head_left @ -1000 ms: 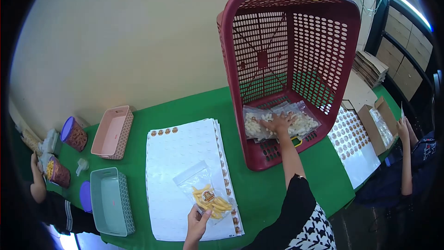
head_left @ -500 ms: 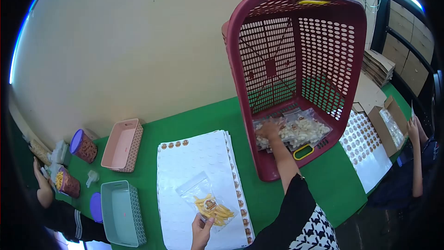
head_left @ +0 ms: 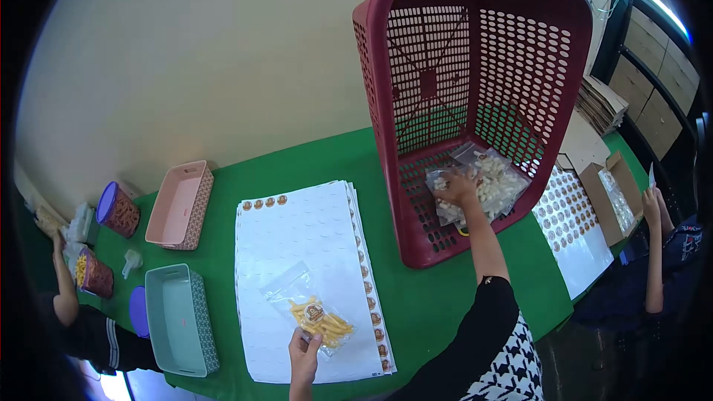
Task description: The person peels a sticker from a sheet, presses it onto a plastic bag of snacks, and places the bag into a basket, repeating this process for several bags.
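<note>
My left hand [head_left: 304, 353] pinches the lower edge of a clear zip bag of yellow stick snacks [head_left: 327, 323] with a round label on its front. The bag is tilted over the white sticker sheets [head_left: 290, 234]. Inside the maroon laundry basket [head_left: 394, 200], which lies on its side with its opening towards me, my right hand [head_left: 459, 189] has its fingers bent over a clear bag of white puffed snacks [head_left: 448, 212]. More such bags [head_left: 501, 182] lie overlapping beside it. Its fingertips are partly hidden against the plastic.
On the green table [head_left: 297, 156] stand a pink basket [head_left: 178, 204], a mint basket [head_left: 178, 319] and purple-lidded tubs [head_left: 119, 209]. A co-worker's arm [head_left: 65, 282] is at left; another person's hands [head_left: 653, 208] are at right near an open carton [head_left: 613, 200].
My right hand has moved right inside the basket, and the bags of white snacks have shifted right with it. My left hand still holds the bag of yellow sticks. The view has tilted slightly.
</note>
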Demonstrator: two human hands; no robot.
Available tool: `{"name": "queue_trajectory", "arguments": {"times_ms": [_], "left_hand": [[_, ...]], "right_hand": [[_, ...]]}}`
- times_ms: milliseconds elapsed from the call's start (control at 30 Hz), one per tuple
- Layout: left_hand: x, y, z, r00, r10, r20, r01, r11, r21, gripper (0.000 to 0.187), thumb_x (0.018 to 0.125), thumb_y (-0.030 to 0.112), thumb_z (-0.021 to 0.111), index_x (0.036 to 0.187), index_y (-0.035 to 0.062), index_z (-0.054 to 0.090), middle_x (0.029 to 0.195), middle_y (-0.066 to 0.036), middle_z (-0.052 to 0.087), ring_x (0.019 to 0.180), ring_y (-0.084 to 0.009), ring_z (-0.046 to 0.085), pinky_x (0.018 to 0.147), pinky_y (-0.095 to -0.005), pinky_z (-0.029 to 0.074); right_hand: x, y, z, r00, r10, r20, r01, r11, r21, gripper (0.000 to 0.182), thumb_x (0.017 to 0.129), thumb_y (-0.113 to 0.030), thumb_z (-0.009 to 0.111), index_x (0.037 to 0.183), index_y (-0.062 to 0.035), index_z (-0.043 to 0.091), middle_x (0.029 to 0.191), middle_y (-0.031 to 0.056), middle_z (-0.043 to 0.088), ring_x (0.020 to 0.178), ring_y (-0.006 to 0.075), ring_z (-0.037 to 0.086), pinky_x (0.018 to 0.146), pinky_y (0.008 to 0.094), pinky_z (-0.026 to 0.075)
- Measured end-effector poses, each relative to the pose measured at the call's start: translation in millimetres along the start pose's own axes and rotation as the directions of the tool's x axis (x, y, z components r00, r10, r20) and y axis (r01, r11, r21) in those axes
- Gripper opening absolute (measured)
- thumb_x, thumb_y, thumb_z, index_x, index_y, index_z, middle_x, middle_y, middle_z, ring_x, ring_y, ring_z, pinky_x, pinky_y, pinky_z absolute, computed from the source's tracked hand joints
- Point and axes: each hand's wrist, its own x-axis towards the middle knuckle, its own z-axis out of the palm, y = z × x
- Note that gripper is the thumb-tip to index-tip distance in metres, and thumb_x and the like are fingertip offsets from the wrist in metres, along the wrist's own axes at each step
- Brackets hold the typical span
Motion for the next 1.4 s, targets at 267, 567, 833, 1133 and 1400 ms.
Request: {"name": "queue_trajectory", "arguments": {"times_ms": [267, 567, 833, 1133, 1400], "left_hand": [[-0.8, 3.1, 6.6, 0.999, 0.001, 0.039, 0.000, 1.000, -0.016, 0.018, 0.080, 0.008, 0.053, 0.094, -0.0016, 0.048, 0.086, -0.005, 0.054, 0.078, -0.0084, 0.048, 0.072, -0.0213, 0.038], [-3.4, 4.7, 9.4, 0.997, 0.007, 0.075, -0.007, 1.000, 0.006, 0.021, 0.080, 0.009, 0.054, 0.097, -0.0024, 0.047, 0.086, -0.005, 0.054, 0.078, -0.0093, 0.049, 0.072, -0.0220, 0.038], [-10.3, -5.5, -9.9, 0.998, 0.032, 0.058, -0.032, 0.999, -0.004, 0.022, 0.080, 0.008, 0.053, 0.098, -0.0031, 0.047, 0.090, -0.008, 0.054, 0.082, -0.0109, 0.050, 0.073, -0.0234, 0.039], [-15.2, -3.9, -11.6, 0.999, 0.026, -0.027, -0.026, 0.999, -0.022, 0.018, 0.079, 0.009, 0.054, 0.092, -0.0018, 0.048, 0.086, -0.006, 0.053, 0.078, -0.0091, 0.048, 0.072, -0.0222, 0.039], [-7.0, -3.2, -5.3, 1.000, 0.001, 0.002, -0.001, 1.000, 0.000, 0.018, 0.079, 0.010, 0.054, 0.092, -0.0014, 0.048, 0.087, -0.006, 0.053, 0.080, -0.0093, 0.048, 0.072, -0.0220, 0.038]], "right_hand": [[-8.8, -3.8, -13.1, 0.968, -0.076, -0.241, 0.107, 0.987, 0.119, 0.065, 0.060, -0.055, 0.057, 0.115, -0.0218, 0.049, 0.130, 0.0115, 0.032, 0.122, 0.0414, 0.016, 0.093, 0.0627, -0.002], [-54.9, -10.9, 25.5, 0.933, -0.299, -0.202, 0.251, 0.940, -0.232, 0.046, 0.063, -0.043, 0.059, 0.105, -0.0241, 0.056, 0.128, 0.0051, 0.035, 0.123, 0.0343, 0.019, 0.095, 0.0607, -0.005], [-21.8, 44.0, 15.1, 0.936, -0.190, -0.295, 0.135, 0.971, -0.199, 0.036, 0.066, -0.032, 0.059, 0.101, -0.0247, 0.057, 0.125, -0.0018, 0.039, 0.124, 0.0274, 0.021, 0.097, 0.0591, -0.002], [-15.6, 58.4, -9.7, 0.970, -0.027, -0.240, -0.008, 0.989, -0.145, 0.043, 0.062, -0.038, 0.062, 0.102, -0.0245, 0.058, 0.129, -0.0009, 0.035, 0.125, 0.0247, 0.019, 0.098, 0.0565, -0.003], [-47.6, 17.3, 7.5, 0.910, -0.324, -0.260, 0.281, 0.941, -0.191, 0.040, 0.067, -0.044, 0.057, 0.100, -0.0225, 0.059, 0.131, 0.0058, 0.030, 0.126, 0.0269, 0.012, 0.097, 0.0589, -0.003]]}}
